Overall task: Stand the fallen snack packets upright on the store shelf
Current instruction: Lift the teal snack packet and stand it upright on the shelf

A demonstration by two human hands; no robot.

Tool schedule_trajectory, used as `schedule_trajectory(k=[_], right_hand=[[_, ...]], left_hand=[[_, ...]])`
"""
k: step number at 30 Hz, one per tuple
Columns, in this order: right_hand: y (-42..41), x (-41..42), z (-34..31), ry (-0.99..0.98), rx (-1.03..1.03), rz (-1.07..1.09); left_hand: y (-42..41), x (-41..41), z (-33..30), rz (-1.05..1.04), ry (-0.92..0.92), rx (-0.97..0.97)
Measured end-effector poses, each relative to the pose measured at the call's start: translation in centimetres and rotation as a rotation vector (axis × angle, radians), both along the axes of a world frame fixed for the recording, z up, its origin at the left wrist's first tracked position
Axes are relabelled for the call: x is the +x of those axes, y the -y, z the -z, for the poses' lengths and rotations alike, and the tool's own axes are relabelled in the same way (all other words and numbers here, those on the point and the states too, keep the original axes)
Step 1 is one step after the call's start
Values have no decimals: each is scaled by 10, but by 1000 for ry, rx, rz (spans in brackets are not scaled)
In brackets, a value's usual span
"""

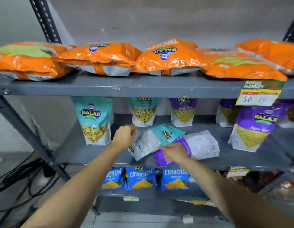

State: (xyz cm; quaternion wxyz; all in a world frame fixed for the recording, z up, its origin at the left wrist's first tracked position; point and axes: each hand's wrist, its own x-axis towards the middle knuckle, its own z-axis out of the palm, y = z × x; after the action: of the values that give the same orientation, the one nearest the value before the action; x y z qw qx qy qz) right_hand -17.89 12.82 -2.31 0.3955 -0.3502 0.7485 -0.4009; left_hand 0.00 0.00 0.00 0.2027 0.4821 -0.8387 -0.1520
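Two snack packets lie fallen on the middle shelf [87, 152]. The teal packet [153, 140] rests tilted, its silver back showing, and my left hand [125, 136] grips its upper left corner. The purple packet [199, 145] lies partly under it, also showing a silver back. My right hand [175, 153] is closed on the purple packet's lower left end. Upright packets stand around them: a teal one [95, 120] at the left, another teal one [143, 111] behind, and purple ones [183, 111] [253, 125] at the back and right.
Orange packets [166, 58] lie flat along the top shelf. A yellow price tag [258, 94] hangs from the top shelf's edge at the right. Blue packets [141, 177] stand on the shelf below. A slotted metal upright [18, 127] and cables [27, 175] are at the left.
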Motion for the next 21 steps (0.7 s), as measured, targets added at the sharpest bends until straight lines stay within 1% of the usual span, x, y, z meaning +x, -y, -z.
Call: schedule_trajectory(k=[2, 4, 6, 9, 11, 13, 15, 16, 17, 18, 19, 21], right_hand=[[14, 11, 7, 64, 86, 80], [28, 23, 16, 222, 162, 145], [41, 31, 24, 415, 202, 202], [59, 41, 40, 499, 204, 324], [72, 50, 46, 553, 171, 436], [83, 55, 52, 563, 156, 550], [85, 59, 59, 535, 142, 597], [84, 59, 59, 522, 139, 590], [92, 66, 66, 519, 142, 614], [99, 72, 72, 496, 150, 646], [97, 69, 71, 466, 137, 645], [95, 62, 71, 470, 87, 621]], left_hand=[[10, -5, 11, -16, 89, 144], [15, -8, 22, 11, 176, 272], [23, -12, 31, 17, 235, 252], [40, -13, 38, -33, 188, 189], [56, -13, 43, -67, 78, 237], [72, -9, 45, -145, -126, 438], [77, 0, 46, -136, -266, 748], [75, 2, 45, -106, -290, 912], [84, 8, 51, -55, -265, 1058], [94, 14, 58, -9, -227, 1143], [93, 15, 61, 5, -212, 1155], [87, 15, 62, 19, -204, 1104]])
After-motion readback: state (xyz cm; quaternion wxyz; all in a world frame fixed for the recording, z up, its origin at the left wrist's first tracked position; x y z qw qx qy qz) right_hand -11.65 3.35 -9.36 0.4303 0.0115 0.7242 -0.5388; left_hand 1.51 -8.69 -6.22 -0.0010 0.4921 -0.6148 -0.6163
